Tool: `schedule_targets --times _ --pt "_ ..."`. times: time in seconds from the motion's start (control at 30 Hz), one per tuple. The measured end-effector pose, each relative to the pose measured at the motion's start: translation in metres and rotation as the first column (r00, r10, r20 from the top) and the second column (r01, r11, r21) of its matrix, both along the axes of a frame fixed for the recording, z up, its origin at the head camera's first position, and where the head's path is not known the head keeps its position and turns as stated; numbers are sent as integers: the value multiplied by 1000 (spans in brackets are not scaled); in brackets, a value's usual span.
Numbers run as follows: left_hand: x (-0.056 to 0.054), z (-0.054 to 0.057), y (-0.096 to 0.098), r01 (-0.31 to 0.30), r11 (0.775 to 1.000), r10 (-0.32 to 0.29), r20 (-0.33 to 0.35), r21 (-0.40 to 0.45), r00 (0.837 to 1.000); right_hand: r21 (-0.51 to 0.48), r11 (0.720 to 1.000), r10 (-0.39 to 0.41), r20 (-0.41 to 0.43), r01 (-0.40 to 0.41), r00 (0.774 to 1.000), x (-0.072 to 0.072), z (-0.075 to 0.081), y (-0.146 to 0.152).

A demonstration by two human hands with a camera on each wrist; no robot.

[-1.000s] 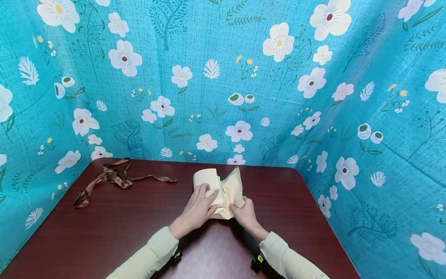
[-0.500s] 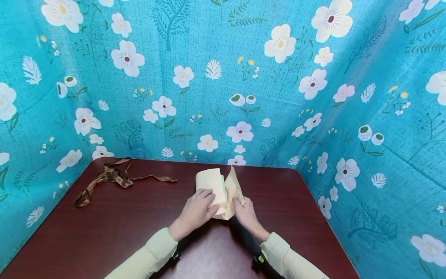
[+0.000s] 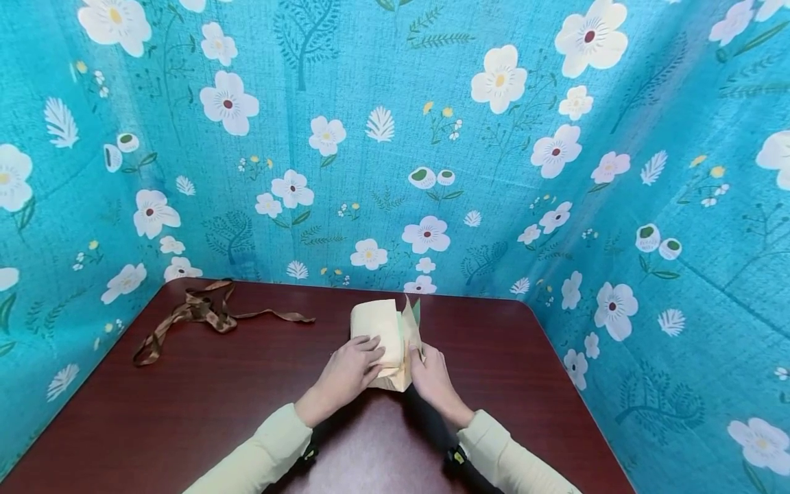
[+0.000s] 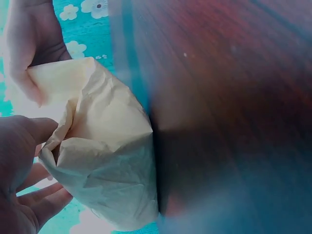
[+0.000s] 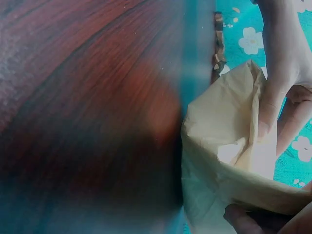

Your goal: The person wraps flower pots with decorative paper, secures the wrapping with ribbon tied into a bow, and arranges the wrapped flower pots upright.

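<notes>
A package in cream wrapping paper [image 3: 378,326] sits at the middle back of the table. Its near end is creased and folded in, as the left wrist view shows. My left hand [image 3: 347,370] holds the package from the left, fingers over the top and thumb at the folded end. On the right, my right hand [image 3: 432,376] grips a raised flap of the paper, whose pale green side shows at the edge. In the right wrist view, the left thumb [image 5: 265,124] presses on a fold while right-hand fingers [image 5: 239,217] grip the paper's edge. What the paper wraps is hidden.
A brown satin ribbon [image 3: 212,317] lies tangled at the table's back left, one end trailing toward the package. Blue flowered cloth [image 3: 370,171] hangs behind and along both sides of the dark red wooden table [image 3: 247,405].
My right hand has drawn the flap inward and more upright against the package, and its green side has come into view. My left hand has shifted slightly lower with its fingers closer together.
</notes>
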State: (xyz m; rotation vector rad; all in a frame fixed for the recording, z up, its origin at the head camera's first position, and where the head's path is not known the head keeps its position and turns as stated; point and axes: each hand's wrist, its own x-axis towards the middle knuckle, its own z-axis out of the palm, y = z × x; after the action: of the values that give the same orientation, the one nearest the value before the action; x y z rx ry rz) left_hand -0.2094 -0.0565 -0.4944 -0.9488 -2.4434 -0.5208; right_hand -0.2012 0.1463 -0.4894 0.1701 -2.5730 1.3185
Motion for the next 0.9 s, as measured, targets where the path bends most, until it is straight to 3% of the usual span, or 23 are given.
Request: schedule_targets --times 0.27,0.47,0.6,0.8,0.9 --pt "0 -4 1 20 1000 -19 -34 18 999 109 993 59 -127 -45 990 -2 -1 -9" --pt "2 -6 2 17 1000 -17 7 17 1000 206 976 107 -161 -73 981 0 -3 -13" --pt "1 -6 2 16 1000 -16 3 -11 1000 192 978 107 -156 -76 982 -1 -2 -11" --pt "-3 -5 2 21 995 -28 -74 -94 997 131 990 71 -149 -51 986 -1 0 -5" --pt "-5 -5 3 40 996 -49 -113 -83 992 129 991 60 -152 -40 987 0 -2 -1"
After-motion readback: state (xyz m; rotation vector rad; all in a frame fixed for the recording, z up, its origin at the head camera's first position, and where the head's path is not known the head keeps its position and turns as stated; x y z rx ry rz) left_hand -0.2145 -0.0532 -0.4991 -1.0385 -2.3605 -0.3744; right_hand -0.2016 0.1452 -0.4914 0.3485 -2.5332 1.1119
